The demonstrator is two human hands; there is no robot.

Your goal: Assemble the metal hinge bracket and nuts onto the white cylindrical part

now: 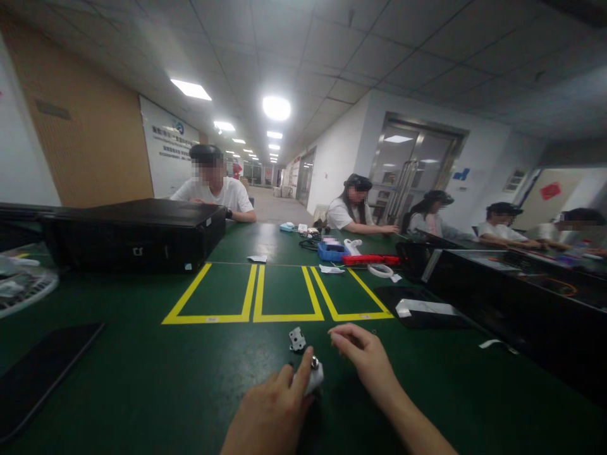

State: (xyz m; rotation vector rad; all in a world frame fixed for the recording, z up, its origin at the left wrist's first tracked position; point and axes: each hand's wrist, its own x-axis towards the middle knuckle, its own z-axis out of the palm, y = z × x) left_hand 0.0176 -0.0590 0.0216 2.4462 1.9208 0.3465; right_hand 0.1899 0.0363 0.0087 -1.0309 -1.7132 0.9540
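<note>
My left hand (277,404) is closed around a small white part with a round metal piece (315,363) on top, low in the middle of the head view. Its index finger lies along the side of that part. Just beyond the fingertip, a small silver metal bracket with dark holes (297,340) lies on the green table (190,360). To the right, my right hand (363,354) hovers apart from both parts, thumb and index finger pinched together. Whether anything small sits between those fingertips cannot be made out.
Yellow tape outlines (288,318) mark the table ahead. A large black case (137,234) stands at left, an open black case (512,303) at right. A blue box (332,250) and red strip (370,260) lie farther back. Several people sit around the table.
</note>
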